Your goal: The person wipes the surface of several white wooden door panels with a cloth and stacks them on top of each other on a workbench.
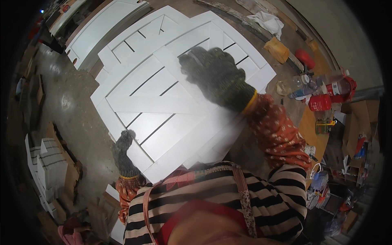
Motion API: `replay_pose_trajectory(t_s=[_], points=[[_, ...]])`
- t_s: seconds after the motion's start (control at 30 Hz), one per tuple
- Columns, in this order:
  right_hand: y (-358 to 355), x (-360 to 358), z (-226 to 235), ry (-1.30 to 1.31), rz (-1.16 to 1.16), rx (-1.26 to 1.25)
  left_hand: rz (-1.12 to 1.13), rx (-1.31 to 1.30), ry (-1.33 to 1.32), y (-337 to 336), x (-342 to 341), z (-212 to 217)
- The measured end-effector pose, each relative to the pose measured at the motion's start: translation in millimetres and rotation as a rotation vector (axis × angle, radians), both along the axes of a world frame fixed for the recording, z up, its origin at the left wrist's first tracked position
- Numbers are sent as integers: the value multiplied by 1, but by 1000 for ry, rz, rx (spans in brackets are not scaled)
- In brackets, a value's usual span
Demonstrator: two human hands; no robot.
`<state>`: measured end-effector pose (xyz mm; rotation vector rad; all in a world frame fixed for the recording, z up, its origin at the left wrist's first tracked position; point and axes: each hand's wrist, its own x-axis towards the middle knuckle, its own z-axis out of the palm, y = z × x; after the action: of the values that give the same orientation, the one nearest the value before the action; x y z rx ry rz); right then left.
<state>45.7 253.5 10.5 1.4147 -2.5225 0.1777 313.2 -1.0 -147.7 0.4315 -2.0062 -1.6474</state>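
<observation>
A stack of white slatted panels (pixel 149 98) with diagonal and straight dark slots lies in front of me and reaches to my body. My left hand (pixel 125 153), in a dark grey knit glove with a yellow cuff, grips the near left edge of the top panel. Over the panel's right half is my right hand (pixel 216 75), in a dark green-grey glove. Its fingers are bent and slightly blurred, and the back of the hand hides whatever may be in them. The white surface below the right wrist looks hazy.
A long white board (pixel 104 30) lies at the far left. White pieces (pixel 51 169) and cardboard are on the left floor. At right stand red bottles (pixel 319 102), clear bottles (pixel 300 83), a yellow bag (pixel 277 50) and a cardboard box (pixel 361 118). A white cloth (pixel 267 23) lies behind.
</observation>
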Motion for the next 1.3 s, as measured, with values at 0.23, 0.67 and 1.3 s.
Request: replay_pose_trajectory(t_s=[0.23, 0.67, 1.3], points=[[13, 13, 5, 43, -43, -42, -222, 596, 242, 2, -15, 11], [14, 1, 5, 149, -145, 7, -68, -385, 44, 9, -17, 18], [51, 51, 1, -32, 191, -144, -61, 230, 89, -10, -18, -5]])
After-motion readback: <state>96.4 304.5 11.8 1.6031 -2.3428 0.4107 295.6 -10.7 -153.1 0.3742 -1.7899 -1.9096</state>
